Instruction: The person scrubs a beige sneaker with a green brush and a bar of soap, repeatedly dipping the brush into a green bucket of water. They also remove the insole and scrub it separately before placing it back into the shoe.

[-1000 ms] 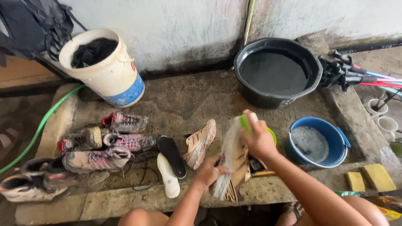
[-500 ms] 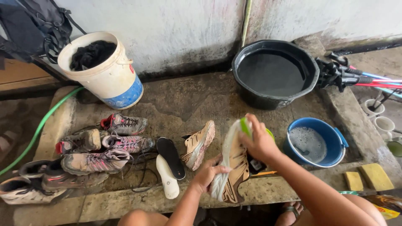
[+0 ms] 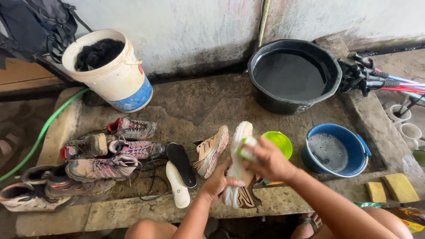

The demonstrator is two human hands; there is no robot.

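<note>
right hand [image 3: 268, 161] slid its brush [image 3: 246, 148] down the left-held shoe [image 3: 237, 177].

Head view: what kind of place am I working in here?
Likely an outdoor wash spot by a house wall: a wet concrete slab, a black basin of water, a green hose, and muddy shoes lined up beside the shoe in hand.

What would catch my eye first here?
At the front, the left hand grips a pale shoe sole-up while the right hand presses a green brush on it. Muddy shoes pile at left; a black tub of water stands behind.
</note>
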